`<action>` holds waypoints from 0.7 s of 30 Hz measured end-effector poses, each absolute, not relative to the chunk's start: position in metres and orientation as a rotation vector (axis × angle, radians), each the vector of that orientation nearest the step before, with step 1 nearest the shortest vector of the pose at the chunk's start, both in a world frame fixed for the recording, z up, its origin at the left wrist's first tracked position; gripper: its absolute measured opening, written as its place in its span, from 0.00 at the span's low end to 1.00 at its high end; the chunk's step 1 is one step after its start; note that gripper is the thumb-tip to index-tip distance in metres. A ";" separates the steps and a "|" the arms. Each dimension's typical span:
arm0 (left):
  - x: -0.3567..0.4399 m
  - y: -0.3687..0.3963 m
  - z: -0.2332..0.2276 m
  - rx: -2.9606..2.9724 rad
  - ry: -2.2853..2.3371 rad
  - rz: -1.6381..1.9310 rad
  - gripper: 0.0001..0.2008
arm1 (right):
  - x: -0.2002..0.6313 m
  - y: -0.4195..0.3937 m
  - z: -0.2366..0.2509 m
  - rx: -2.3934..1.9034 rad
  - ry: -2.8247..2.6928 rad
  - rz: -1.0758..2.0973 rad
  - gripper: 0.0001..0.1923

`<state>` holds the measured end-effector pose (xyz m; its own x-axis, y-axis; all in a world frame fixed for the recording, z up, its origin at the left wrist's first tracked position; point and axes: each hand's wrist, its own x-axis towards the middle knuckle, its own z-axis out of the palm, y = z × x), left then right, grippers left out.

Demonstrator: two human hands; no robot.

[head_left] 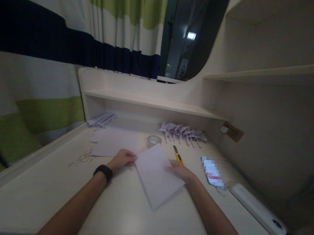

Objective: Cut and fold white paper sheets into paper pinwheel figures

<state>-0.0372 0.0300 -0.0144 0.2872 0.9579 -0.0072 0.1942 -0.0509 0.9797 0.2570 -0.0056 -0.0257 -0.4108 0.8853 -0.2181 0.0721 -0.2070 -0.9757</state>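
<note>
A sheet of white paper (pixel 158 180), possibly folded double, lies at a slant between my hands above the desk. With fingers pinched, my left hand (pixel 123 159) holds its left corner; a black band circles that wrist. My right hand (pixel 179 169) grips the right side, its thumb on top and the other fingers hidden beneath. Just beyond the paper is a roll of tape (pixel 154 140). A yellow utility knife (pixel 179 157) with its blade out lies right behind my right hand.
Folded paper pinwheels (pixel 183 130) stand in a row at the back right. Larger white sheets (pixel 118 138), rolled paper sticks (pixel 102 121) and thin tan strands (pixel 83 156) lie on the left. To the right are a phone (pixel 213 173) and a long white device (pixel 258 208).
</note>
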 end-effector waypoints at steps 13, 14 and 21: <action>-0.031 0.040 -0.016 1.344 1.104 1.182 0.16 | 0.256 -0.005 -0.032 -0.987 -1.298 1.693 0.23; -0.030 0.042 -0.018 1.323 1.096 1.211 0.16 | 0.256 -0.004 -0.032 -1.000 -1.286 1.684 0.23; -0.024 0.047 -0.030 1.075 1.098 1.402 0.18 | 0.256 -0.003 -0.028 -1.029 -1.186 1.575 0.18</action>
<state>-0.0240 0.0474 -0.0303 -0.0905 0.9942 0.0576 -0.1823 -0.0734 0.9805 0.2560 -0.0035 -0.0285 -0.2635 0.9591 -0.1032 -0.1656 -0.1504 -0.9747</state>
